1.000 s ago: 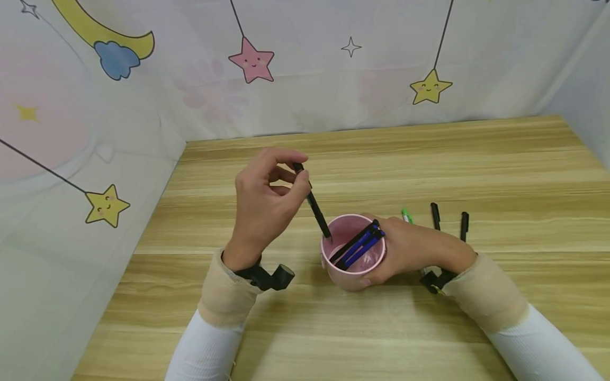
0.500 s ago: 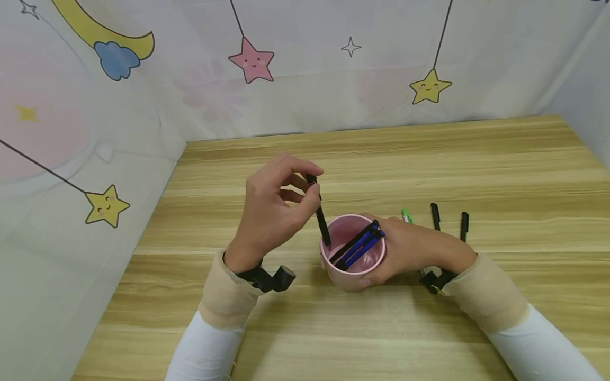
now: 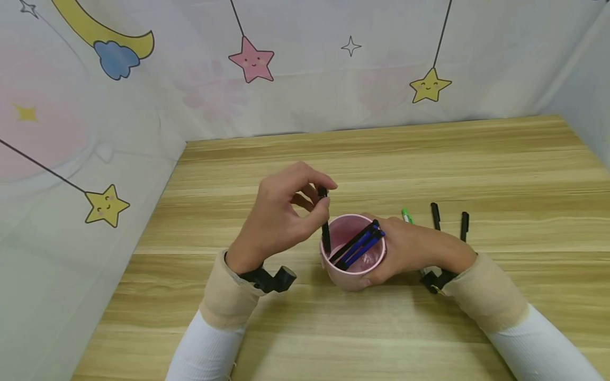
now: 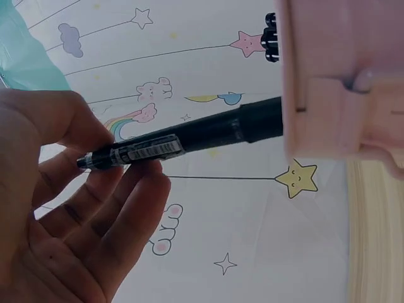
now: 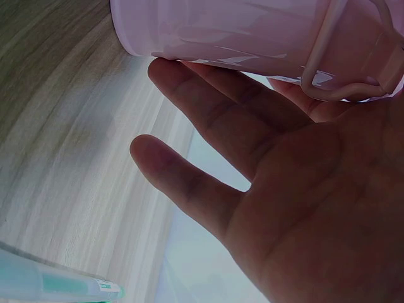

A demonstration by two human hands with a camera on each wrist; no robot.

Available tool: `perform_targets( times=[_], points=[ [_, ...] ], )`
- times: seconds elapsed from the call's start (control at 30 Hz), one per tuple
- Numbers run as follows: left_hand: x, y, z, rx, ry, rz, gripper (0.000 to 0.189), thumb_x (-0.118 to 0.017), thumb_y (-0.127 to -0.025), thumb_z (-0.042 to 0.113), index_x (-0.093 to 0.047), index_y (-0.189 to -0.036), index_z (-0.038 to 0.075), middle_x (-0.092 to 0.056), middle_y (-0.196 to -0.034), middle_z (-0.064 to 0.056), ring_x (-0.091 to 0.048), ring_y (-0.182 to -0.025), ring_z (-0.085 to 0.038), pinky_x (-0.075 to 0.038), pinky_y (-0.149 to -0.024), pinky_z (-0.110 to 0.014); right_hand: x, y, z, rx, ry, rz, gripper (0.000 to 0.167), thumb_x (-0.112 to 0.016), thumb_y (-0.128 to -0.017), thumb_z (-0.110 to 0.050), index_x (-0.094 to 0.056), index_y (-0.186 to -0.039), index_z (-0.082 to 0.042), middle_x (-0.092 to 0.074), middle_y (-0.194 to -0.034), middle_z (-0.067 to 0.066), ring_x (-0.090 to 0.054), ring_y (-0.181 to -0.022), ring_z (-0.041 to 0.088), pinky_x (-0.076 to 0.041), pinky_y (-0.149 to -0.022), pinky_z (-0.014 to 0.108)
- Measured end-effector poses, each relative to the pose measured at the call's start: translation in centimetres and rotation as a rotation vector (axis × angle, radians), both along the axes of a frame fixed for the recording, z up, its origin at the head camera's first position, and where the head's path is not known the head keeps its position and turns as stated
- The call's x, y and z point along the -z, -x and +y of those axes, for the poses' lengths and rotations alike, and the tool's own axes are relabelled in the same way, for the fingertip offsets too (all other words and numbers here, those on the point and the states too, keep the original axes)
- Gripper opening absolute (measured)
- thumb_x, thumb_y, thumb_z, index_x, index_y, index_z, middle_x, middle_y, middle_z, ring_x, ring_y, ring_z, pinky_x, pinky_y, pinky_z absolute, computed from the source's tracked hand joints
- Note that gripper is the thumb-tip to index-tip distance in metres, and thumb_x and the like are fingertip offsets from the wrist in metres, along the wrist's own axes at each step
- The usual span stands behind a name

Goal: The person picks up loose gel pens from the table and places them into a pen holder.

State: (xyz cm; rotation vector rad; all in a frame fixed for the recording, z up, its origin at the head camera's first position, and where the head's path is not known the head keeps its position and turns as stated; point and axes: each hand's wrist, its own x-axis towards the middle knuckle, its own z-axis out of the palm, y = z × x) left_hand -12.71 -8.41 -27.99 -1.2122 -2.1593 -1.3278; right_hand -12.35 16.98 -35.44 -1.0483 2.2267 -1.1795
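A pink cup stands on the wooden table, with several black and blue pens leaning inside it. My left hand pinches a black pen near its end, between thumb and fingers. The lower end of that pen reaches inside the cup's left rim; a barcode label shows on its barrel in the left wrist view. From the right, my right hand holds the cup around its side, thumb at the front. In the right wrist view some fingers touch the cup wall while one finger stands apart from it.
Behind my right wrist lie a green pen and two black pens, partly hidden by the arm. The wooden table ends at a printed cloth backdrop at the back and left.
My left hand has moved right and down, bringing the black pen more upright and deeper into the cup. The right hand and cup have stayed in place.
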Motion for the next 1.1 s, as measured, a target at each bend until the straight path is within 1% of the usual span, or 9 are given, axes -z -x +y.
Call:
perform_targets(
  times=[0.1, 0.2, 0.3, 0.33, 0.47, 0.6, 0.73, 0.9, 1.1],
  points=[
    [0.02, -0.12, 0.02, 0.046, 0.069, -0.031, 0.017, -0.068, -0.087, 0.005, -0.071, -0.104, 0.008, -0.067, -0.093, 0.003, -0.063, -0.075, -0.005, -0.057, -0.064, -0.022, -0.07, -0.09, -0.05, 0.008, -0.006, -0.005, 0.088, -0.093, -0.068, -0.044, -0.049, -0.14, -0.019, -0.063, -0.123, -0.01, -0.062, -0.111, 0.009, -0.051, -0.097, 0.035],
    [0.09, -0.22, 0.12, 0.065, 0.114, -0.055, 0.018, -0.07, -0.089, 0.009, -0.072, -0.107, 0.009, -0.067, -0.095, 0.004, -0.064, -0.079, -0.005, -0.057, -0.067, -0.023, -0.11, -0.13, -0.02, 0.015, -0.022, -0.008, 0.089, -0.093, -0.067, -0.047, -0.049, -0.14, -0.021, -0.064, -0.122, -0.011, -0.062, -0.11, 0.008, -0.051, -0.096, 0.035],
    [0.07, -0.22, 0.16, 0.05, 0.128, -0.056, 0.018, -0.069, -0.09, 0.011, -0.072, -0.107, 0.009, -0.067, -0.096, 0.004, -0.064, -0.08, -0.005, -0.057, -0.068, -0.022, -0.06, -0.1, 0.01, 0.01, -0.025, -0.004, 0.084, -0.092, -0.068, -0.045, -0.051, -0.136, -0.02, -0.064, -0.12, -0.011, -0.063, -0.108, 0.008, -0.053, -0.094, 0.034],
    [0.08, -0.22, 0.13, 0.045, 0.13, -0.058, 0.018, -0.069, -0.09, 0.011, -0.072, -0.108, 0.009, -0.067, -0.096, 0.004, -0.064, -0.08, -0.005, -0.057, -0.068, -0.022, -0.01, -0.09, 0.07, 0.009, -0.022, -0.006, 0.084, -0.092, -0.067, -0.044, -0.052, -0.135, -0.017, -0.065, -0.119, -0.01, -0.063, -0.107, 0.009, -0.053, -0.093, 0.034],
    [0.08, -0.22, 0.09, 0.032, 0.143, -0.067, 0.018, -0.068, -0.091, 0.012, -0.072, -0.108, 0.01, -0.068, -0.096, 0.003, -0.063, -0.081, -0.005, -0.057, -0.069, -0.022, 0.12, -0.09, 0.14, 0.002, 0.004, -0.03, 0.082, -0.093, -0.068, -0.041, -0.052, -0.133, -0.013, -0.066, -0.118, -0.009, -0.065, -0.106, 0.01, -0.054, -0.093, 0.034],
    [0.13, -0.21, 0.12, 0.029, 0.155, -0.072, 0.018, -0.067, -0.091, 0.012, -0.071, -0.109, 0.009, -0.068, -0.094, 0.002, -0.063, -0.081, -0.005, -0.057, -0.069, -0.022, 0.15, -0.07, 0.14, 0.002, -0.004, -0.013, 0.082, -0.093, -0.068, -0.041, -0.052, -0.134, -0.014, -0.066, -0.118, -0.01, -0.064, -0.106, 0.009, -0.054, -0.092, 0.033],
    [0.19, -0.16, 0.14, 0.027, 0.159, -0.072, 0.018, -0.067, -0.091, 0.012, -0.071, -0.109, 0.009, -0.066, -0.094, 0.005, -0.063, -0.081, -0.004, -0.057, -0.07, -0.022, 0.11, -0.08, 0.16, 0.005, -0.021, 0.007, 0.083, -0.093, -0.067, -0.041, -0.052, -0.134, -0.015, -0.065, -0.118, -0.01, -0.064, -0.106, 0.008, -0.054, -0.092, 0.033],
    [0.32, -0.07, 0.12, 0.026, 0.171, -0.076, 0.019, -0.068, -0.09, 0.012, -0.071, -0.109, 0.01, -0.065, -0.093, 0.007, -0.062, -0.081, -0.004, -0.057, -0.07, -0.022, 0.06, -0.14, 0.14, 0.014, -0.021, -0.014, 0.085, -0.093, -0.067, -0.042, -0.051, -0.135, -0.015, -0.065, -0.119, -0.01, -0.064, -0.107, 0.009, -0.053, -0.093, 0.034],
    [0.55, 0.02, 0.05, 0.024, 0.212, -0.099, 0.022, -0.071, -0.089, 0.014, -0.07, -0.111, 0.01, -0.065, -0.092, 0.006, -0.064, -0.081, -0.011, -0.057, -0.07, -0.024, 0.03, -0.22, 0.12, 0.035, -0.038, -0.021, 0.088, -0.093, -0.066, -0.047, -0.051, -0.137, -0.018, -0.064, -0.12, -0.01, -0.063, -0.108, 0.009, -0.052, -0.094, 0.034]
  ],
)
